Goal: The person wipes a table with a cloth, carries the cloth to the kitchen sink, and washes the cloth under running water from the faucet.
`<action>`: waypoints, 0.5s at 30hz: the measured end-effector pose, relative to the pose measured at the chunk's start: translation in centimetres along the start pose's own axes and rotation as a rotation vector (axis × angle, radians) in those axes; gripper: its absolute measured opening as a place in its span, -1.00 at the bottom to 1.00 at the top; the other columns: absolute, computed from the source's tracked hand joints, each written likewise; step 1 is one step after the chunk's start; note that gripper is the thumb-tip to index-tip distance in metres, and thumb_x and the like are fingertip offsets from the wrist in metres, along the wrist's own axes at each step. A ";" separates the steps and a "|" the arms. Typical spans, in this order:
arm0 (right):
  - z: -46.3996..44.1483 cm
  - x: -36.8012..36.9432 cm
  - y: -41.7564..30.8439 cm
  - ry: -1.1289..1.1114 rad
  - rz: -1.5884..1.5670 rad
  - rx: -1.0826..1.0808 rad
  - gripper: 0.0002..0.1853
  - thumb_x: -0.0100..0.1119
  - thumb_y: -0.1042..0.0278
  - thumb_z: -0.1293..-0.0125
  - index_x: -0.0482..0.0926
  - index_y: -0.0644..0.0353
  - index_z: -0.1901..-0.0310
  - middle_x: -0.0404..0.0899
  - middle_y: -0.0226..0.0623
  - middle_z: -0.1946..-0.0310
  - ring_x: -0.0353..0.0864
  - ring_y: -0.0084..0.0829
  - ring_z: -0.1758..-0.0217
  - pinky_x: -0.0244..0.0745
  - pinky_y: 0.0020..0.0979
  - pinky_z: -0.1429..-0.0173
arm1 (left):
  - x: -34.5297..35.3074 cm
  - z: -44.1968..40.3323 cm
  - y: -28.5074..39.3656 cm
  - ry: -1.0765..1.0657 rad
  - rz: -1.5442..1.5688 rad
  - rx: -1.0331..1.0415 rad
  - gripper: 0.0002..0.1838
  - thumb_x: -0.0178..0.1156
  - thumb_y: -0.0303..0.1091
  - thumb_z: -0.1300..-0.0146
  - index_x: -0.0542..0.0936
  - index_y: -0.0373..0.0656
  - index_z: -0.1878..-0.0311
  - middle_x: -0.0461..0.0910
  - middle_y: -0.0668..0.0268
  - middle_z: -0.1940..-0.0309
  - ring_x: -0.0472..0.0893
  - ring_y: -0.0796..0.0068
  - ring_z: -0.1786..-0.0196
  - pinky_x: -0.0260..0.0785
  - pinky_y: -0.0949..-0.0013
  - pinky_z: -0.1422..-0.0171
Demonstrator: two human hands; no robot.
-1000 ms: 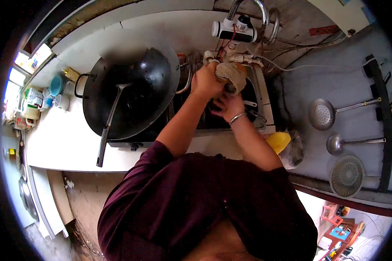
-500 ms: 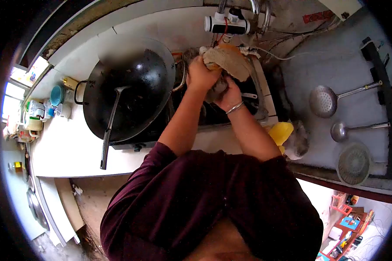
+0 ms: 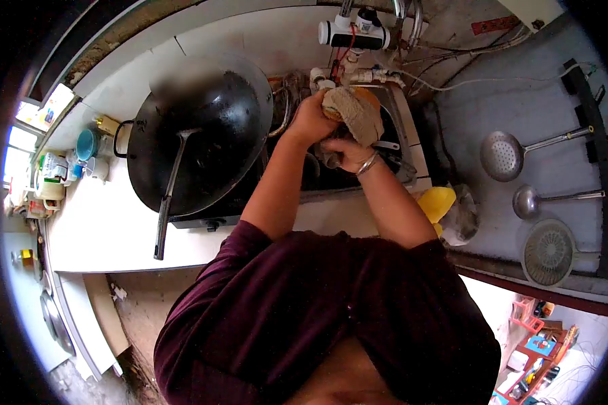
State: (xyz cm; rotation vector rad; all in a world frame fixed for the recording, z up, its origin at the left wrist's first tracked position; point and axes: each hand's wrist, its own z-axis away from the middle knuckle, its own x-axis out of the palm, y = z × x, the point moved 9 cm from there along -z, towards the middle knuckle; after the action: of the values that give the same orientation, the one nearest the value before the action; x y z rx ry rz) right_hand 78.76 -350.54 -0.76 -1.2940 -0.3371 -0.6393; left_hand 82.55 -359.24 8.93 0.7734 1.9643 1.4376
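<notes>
A grey-brown cloth (image 3: 358, 116) is bunched in my left hand (image 3: 309, 120), whose fingers are wrapped round it, and its loose part hangs to the right over the sink. Just below, my right hand (image 3: 348, 156), with a bangle at the wrist, is closed on a greyish lump (image 3: 330, 156); whether this is part of the cloth I cannot tell. Behind the cloth an orange rounded thing (image 3: 367, 96) is partly hidden. Both hands are above the dark sink (image 3: 404, 145), where a pale handle (image 3: 386, 144) shows.
To the left a large black wok (image 3: 233, 162) sits on the stove, a spatula (image 3: 172, 189) resting in it. A water heater tap (image 3: 353, 35) is above the sink. A yellow item (image 3: 436, 202) lies by my right forearm. A skimmer (image 3: 502, 156) and ladle (image 3: 527, 201) hang right.
My hands have moved slightly apart, the right one lower and a little left. The cloth's loose part has folded downward and looks narrower. The wok and spatula are unmoved.
</notes>
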 end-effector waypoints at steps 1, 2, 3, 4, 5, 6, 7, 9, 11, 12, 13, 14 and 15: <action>-1.0 -0.9 1.0 0.000 -0.001 0.001 -0.58 0.23 0.49 -0.18 0.45 0.16 -0.11 0.56 -0.26 -0.01 0.56 -0.29 -0.07 0.47 -0.16 -0.16 | 0.0 0.0 0.0 0.000 0.000 -0.001 -0.52 0.34 -0.48 -0.07 0.47 -0.24 -0.10 0.61 0.24 0.02 0.57 0.46 -0.03 0.42 0.37 -0.14; -2.1 -1.6 0.8 0.016 0.205 -0.158 -0.56 0.19 0.43 -0.22 0.42 0.14 -0.15 0.51 -0.24 -0.08 0.51 -0.27 -0.13 0.41 -0.17 -0.22 | -0.1 -0.1 0.0 0.005 0.021 0.006 -0.42 0.38 -0.42 0.02 0.46 -0.25 -0.13 0.62 0.17 0.06 0.59 0.39 -0.03 0.41 0.34 -0.12; -2.2 -0.9 0.5 0.023 0.305 -0.237 -0.56 0.18 0.40 -0.24 0.40 0.13 -0.17 0.49 -0.23 -0.11 0.48 -0.26 -0.17 0.38 -0.18 -0.25 | -0.2 -0.1 -0.2 0.007 0.042 0.013 -0.32 0.43 -0.37 0.11 0.44 -0.27 -0.16 0.64 0.10 0.10 0.60 0.31 -0.03 0.41 0.31 -0.10; -2.3 -0.2 0.1 0.038 0.406 -0.317 -0.55 0.16 0.38 -0.25 0.38 0.12 -0.19 0.46 -0.21 -0.15 0.46 -0.25 -0.20 0.34 -0.18 -0.29 | -0.2 -0.3 -1.1 0.002 0.041 0.012 -0.32 0.43 -0.37 0.11 0.44 -0.27 -0.16 0.64 0.10 0.10 0.60 0.31 -0.03 0.41 0.31 -0.10; -2.4 0.2 -0.1 0.096 0.668 -0.347 -0.51 0.16 0.33 -0.25 0.35 0.11 -0.22 0.42 -0.20 -0.19 0.39 -0.22 -0.25 0.28 -0.17 -0.33 | -0.3 -0.6 -2.3 0.006 -0.070 -0.013 -0.31 0.42 -0.34 0.10 0.43 -0.26 -0.17 0.63 0.06 0.10 0.60 0.21 -0.04 0.41 0.26 -0.10; -2.2 1.7 -0.9 0.153 0.932 -0.373 -0.46 0.16 0.29 -0.24 0.31 0.10 -0.26 0.37 -0.19 -0.23 0.33 -0.19 -0.29 0.21 -0.15 -0.37 | -0.3 -0.9 -3.3 0.010 -0.182 -0.036 -0.31 0.42 -0.32 0.09 0.43 -0.25 -0.18 0.62 0.01 0.09 0.59 0.12 -0.05 0.42 0.21 -0.10; -2.0 3.1 -1.7 0.210 1.196 -0.394 -0.42 0.15 0.24 -0.23 0.27 0.09 -0.29 0.32 -0.18 -0.27 0.27 -0.16 -0.34 0.15 -0.14 -0.41 | -0.2 -0.8 -2.3 0.007 -0.183 -0.035 -0.31 0.42 -0.32 0.09 0.43 -0.25 -0.18 0.62 0.01 0.09 0.59 0.12 -0.05 0.42 0.21 -0.10; -1.8 5.4 -2.7 0.322 1.727 -0.419 -0.32 0.15 0.16 -0.22 0.20 0.06 -0.36 0.23 -0.15 -0.35 0.14 -0.10 -0.43 0.02 -0.11 -0.49 | -0.7 -0.5 -0.7 0.033 -0.471 -0.114 -0.35 0.36 -0.30 0.06 0.44 -0.23 -0.17 0.59 -0.06 0.08 0.55 -0.05 -0.06 0.41 0.10 -0.11; -5.4 1.5 0.9 0.266 1.920 -0.390 -0.30 0.07 0.04 -0.23 0.16 0.07 -0.38 0.18 -0.14 -0.38 0.11 -0.10 -0.45 -0.05 -0.12 -0.51 | -0.7 0.1 1.3 0.043 -0.531 -0.163 -0.38 0.33 -0.32 0.04 0.44 -0.23 -0.17 0.59 -0.07 0.08 0.54 -0.06 -0.05 0.41 0.08 -0.11; -5.8 1.2 1.5 0.238 2.019 -0.373 -0.29 0.03 -0.01 -0.24 0.15 0.07 -0.39 0.16 -0.13 -0.40 0.09 -0.10 -0.46 -0.08 -0.12 -0.52 | -0.8 0.3 1.5 0.055 -0.593 -0.206 -0.41 0.30 -0.34 0.02 0.45 -0.24 -0.16 0.58 -0.07 0.07 0.54 -0.07 -0.04 0.41 0.06 -0.10; -6.2 0.9 2.1 0.206 2.116 -0.359 -0.27 -0.01 -0.07 -0.25 0.13 0.07 -0.40 0.13 -0.13 -0.41 0.07 -0.10 -0.47 -0.12 -0.12 -0.53 | -0.6 0.3 1.4 0.053 -0.590 -0.206 -0.41 0.30 -0.34 0.02 0.45 -0.24 -0.16 0.58 -0.07 0.07 0.54 -0.07 -0.04 0.41 0.06 -0.10; -6.5 0.1 2.4 0.199 2.043 -0.323 -0.25 0.01 -0.08 -0.24 0.12 0.07 -0.40 0.13 -0.15 -0.41 0.07 -0.12 -0.47 -0.11 -0.13 -0.53 | -0.8 0.3 1.1 0.087 -0.608 -0.224 -0.43 0.28 -0.35 0.02 0.45 -0.24 -0.14 0.58 -0.08 0.06 0.54 -0.08 -0.04 0.41 0.05 -0.10; -6.0 0.6 1.9 0.195 2.007 -0.305 -0.25 0.02 -0.08 -0.23 0.12 0.07 -0.40 0.13 -0.16 -0.41 0.07 -0.13 -0.48 -0.11 -0.13 -0.52 | -1.0 0.3 0.8 0.122 -0.627 -0.243 -0.45 0.27 -0.37 0.02 0.46 -0.24 -0.12 0.58 -0.08 0.06 0.54 -0.09 -0.04 0.40 0.05 -0.10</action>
State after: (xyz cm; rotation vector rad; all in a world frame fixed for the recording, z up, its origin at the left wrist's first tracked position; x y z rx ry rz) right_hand 79.69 -356.22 -3.40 -1.1925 1.2007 0.9359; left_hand 83.54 -359.58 9.73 -0.0491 1.8366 1.3073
